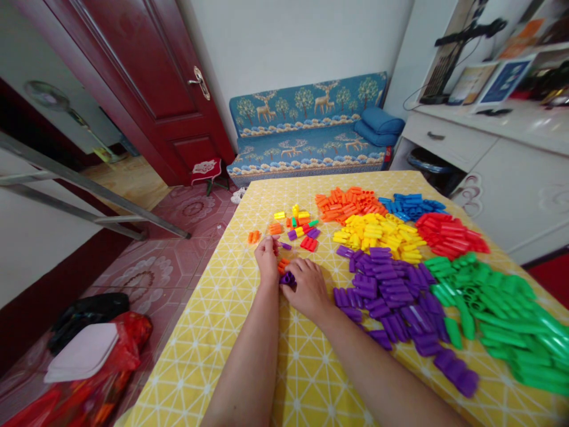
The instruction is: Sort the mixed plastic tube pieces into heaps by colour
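Over the yellow patterned tablecloth (222, 332), my left hand (267, 256) has its fingers pressed together around something too small to make out, close to a small purple piece (285, 245). My right hand (307, 287) is curled with its fingertips on a purple piece (288, 277) with round open ends. Orange pieces (283, 265) lie between the two hands. Just beyond them are red pieces (308, 244), an orange group (275, 228) and mixed yellow, green and purple pieces. A large purple pile (391, 290) is right of my right hand.
Piles of orange (349, 203), yellow (380, 234), blue (411, 206), red (451, 234) and green pieces (502, 314) cover the table's right side. Behind stands a blue sofa (306, 142). A white cabinet (511, 178) is at the right, a metal ladder (89, 190) at the left.
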`<state>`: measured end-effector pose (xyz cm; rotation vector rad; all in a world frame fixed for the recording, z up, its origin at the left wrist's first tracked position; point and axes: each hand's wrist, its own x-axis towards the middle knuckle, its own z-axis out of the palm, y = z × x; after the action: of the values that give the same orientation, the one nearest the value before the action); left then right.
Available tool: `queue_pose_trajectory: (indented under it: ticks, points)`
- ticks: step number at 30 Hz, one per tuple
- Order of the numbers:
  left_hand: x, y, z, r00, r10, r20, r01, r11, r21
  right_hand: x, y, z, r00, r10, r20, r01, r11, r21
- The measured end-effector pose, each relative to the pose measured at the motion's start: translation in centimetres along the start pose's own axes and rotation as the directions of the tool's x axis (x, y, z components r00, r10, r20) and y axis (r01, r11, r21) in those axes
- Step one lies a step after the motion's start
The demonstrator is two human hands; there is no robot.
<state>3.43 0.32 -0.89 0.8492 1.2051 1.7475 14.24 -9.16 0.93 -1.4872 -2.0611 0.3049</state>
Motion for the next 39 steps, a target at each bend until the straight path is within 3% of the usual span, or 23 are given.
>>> queue_pose_trajectory:
  ticks: [4, 8, 19, 25, 30, 33, 36, 39]
  points:
    - [0.1, -0.2, 0.0, 1.000, -0.010, 0.018, 0.010, 1.000, 0.000, 0.0, 0.1, 0.1, 0.999, -0.032, -0.031, 0.031, 0.999, -0.006]
    - [-0.1, -0.1, -0.1, 1.000, 0.008, 0.030, -0.008, 1.000, 0.022, 0.0, 0.2, 0.1, 0.994, -0.086, 0.064, 0.091, 0.993, -0.072]
    - [-0.1, -0.1, 0.1, 0.999, 0.027, 0.041, -0.028, 0.999, 0.021, -0.2, 0.1, 0.0, 0.999, 0.035, 0.026, -0.032, 0.992, -0.123]
    - [-0.3, -0.1, 0.0, 0.996, 0.026, 0.082, -0.030, 0.998, 0.055, 0.0, 0.6, 0.5, 0.978, 0.177, -0.111, -0.170, 0.983, 0.074]
    - [-0.7, 0.4, 0.4, 0.990, -0.029, 0.140, 0.025, 0.999, 0.031, 0.6, 1.2, 0.2, 0.906, 0.340, -0.252, -0.213, 0.881, 0.423]
    - [-1.2, 0.7, 0.8, 0.944, -0.179, 0.276, 0.178, 0.984, 0.028, 0.8, 1.2, -0.3, 0.856, 0.340, -0.390, -0.075, 0.828, 0.556]
    - [-1.7, 1.0, 1.0, 0.856, -0.283, 0.432, 0.290, 0.956, 0.051, 0.7, 1.0, -0.7, 0.821, 0.246, -0.515, 0.081, 0.843, 0.532]
    - [-2.0, 1.1, 0.9, 0.777, -0.319, 0.543, 0.344, 0.937, 0.059, 0.7, 1.0, -0.7, 0.819, 0.178, -0.546, 0.115, 0.881, 0.460]
